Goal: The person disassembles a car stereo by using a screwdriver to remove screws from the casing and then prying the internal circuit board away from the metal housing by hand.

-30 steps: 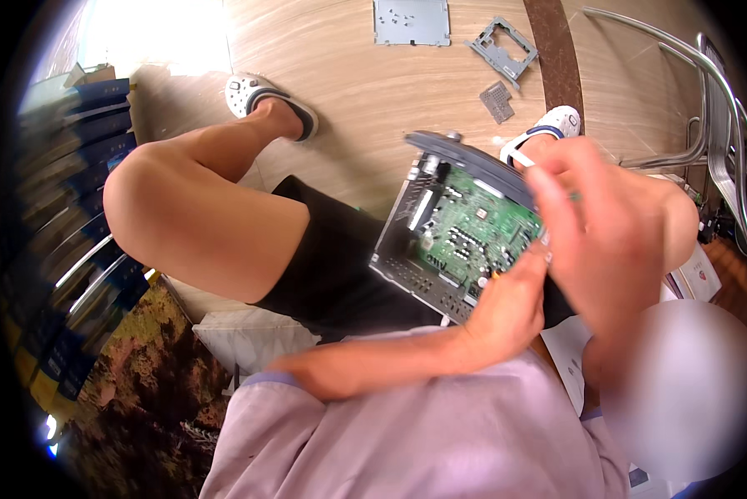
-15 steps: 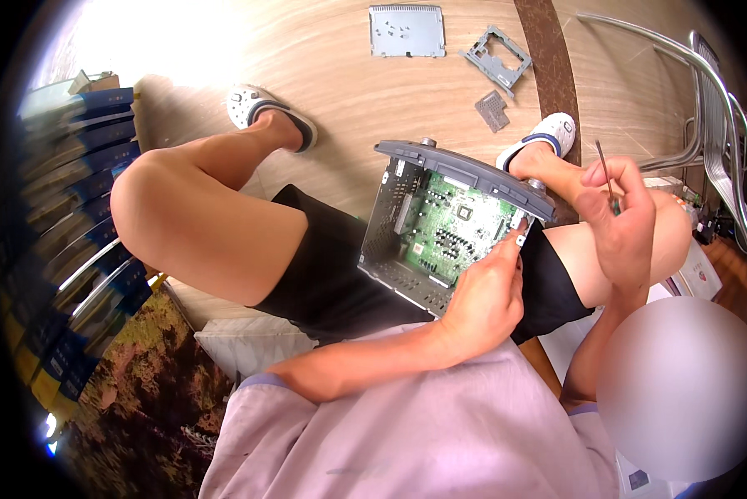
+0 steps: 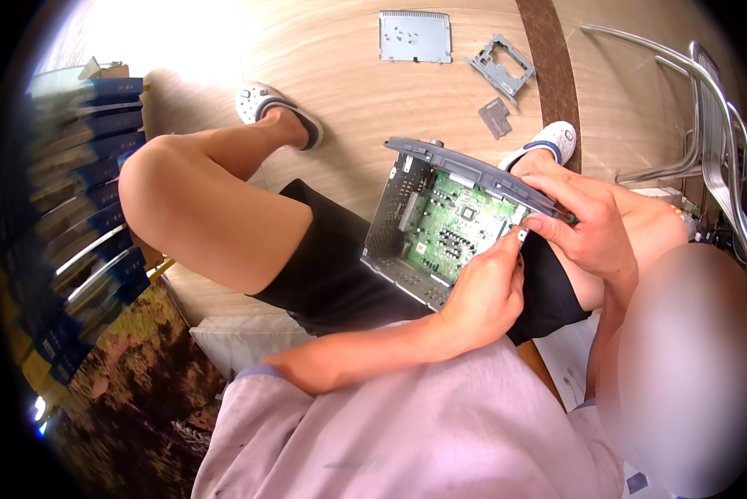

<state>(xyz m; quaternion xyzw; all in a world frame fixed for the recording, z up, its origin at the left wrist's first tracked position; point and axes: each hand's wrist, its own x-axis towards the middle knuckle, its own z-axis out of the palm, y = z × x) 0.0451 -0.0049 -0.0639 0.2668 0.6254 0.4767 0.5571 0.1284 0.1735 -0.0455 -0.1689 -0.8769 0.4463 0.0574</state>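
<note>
An opened car stereo (image 3: 379,218) rests tilted on my lap, its perforated metal case uncovered and a green circuit board (image 3: 452,224) showing inside. A dark grey front panel (image 3: 465,166) runs along its far side. My left hand (image 3: 483,291) is closed on the case's right wall, fingertips near the corner by the panel. Around the right end of that panel, my right hand (image 3: 594,229) is closed, thumb close to the left fingertips. Of the thin screwdriver seen in it earlier, the shaft is hidden; a small dark green bit shows by the fingers.
On the floor ahead lie a flat metal cover (image 3: 415,37) with several small screws on it, a grey metal bracket frame (image 3: 502,69) and a small grey plate (image 3: 496,117). A metal-framed chair (image 3: 710,137) stands right; stacked blue boxes (image 3: 107,158) stand left.
My right hand has come down and left from above my knee onto the panel's right end, and the screwdriver shaft has gone from sight. My left hand keeps its hold on the case.
</note>
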